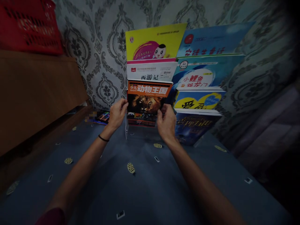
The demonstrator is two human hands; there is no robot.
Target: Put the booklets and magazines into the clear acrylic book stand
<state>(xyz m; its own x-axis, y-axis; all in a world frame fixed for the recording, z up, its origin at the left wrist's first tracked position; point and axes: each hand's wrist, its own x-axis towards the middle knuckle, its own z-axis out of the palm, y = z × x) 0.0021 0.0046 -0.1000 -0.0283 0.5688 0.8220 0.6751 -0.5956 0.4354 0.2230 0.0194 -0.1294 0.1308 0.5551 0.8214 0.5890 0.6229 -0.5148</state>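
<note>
Between my hands stands a children's book [147, 101] with an orange title band and a lion's face on its dark cover. My left hand [117, 113] pinches its left edge, thumb and fingers together. At the lower right edge, my right hand [167, 122] grips the same book with curled fingers. Its base is in the front of a clear book rack [127, 131], where another dark cover shows below. Behind it rise a white book [153, 69] and a yellow book [150, 37]. The rack's right column holds a dark blue book [194, 128] and several others behind it.
A dark blue cloth [105, 187] with a pineapple pattern covers the surface. Left of the rack, a dark, colourful book [103, 117] lies flat. A red basket [28, 31] rests on a brown wooden cabinet [39, 93]. Patterned wallpaper [103, 47] backs the rack closely.
</note>
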